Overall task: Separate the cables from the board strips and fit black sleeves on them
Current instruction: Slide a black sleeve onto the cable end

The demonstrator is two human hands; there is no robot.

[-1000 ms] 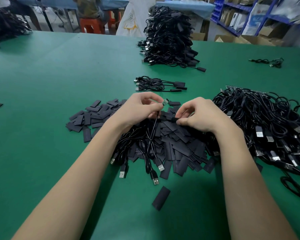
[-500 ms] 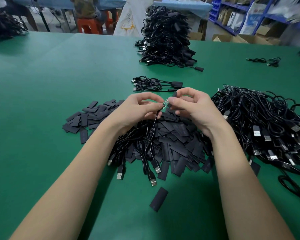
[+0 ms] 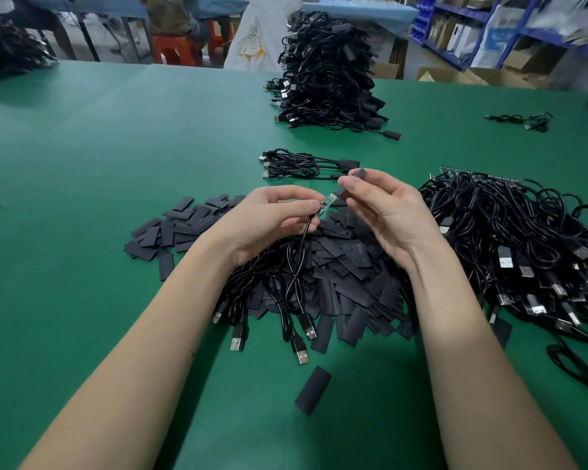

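**Sleeve meets board end above the pile**

The left hand (image 3: 279, 215) pinches a small green circuit board (image 3: 327, 205) between thumb and fingertips, at the end of a thin black cable (image 3: 299, 252) that drops from the grip into the heap below. The right hand (image 3: 384, 212) pinches a black sleeve (image 3: 352, 184) between thumb and forefinger, tilted toward one o'clock, its lower mouth touching the board's free tip; whether the tip is already inside cannot be told.

Under both hands lies a pile of flat black sleeves (image 3: 350, 276) mixed with loose cables whose USB plugs (image 3: 302, 354) point toward six o'clock. One single sleeve (image 3: 313, 390) lies apart at six o'clock of the pile. At three o'clock sits a large tangle of cables (image 3: 530, 252) with a board strip (image 3: 455, 170) showing at its far edge. At twelve o'clock, just beyond the hands, lies a small bundle of sleeved cables (image 3: 299, 164), and farther on a tall stack of cables (image 3: 326, 79). All rest on a green table (image 3: 116, 137).
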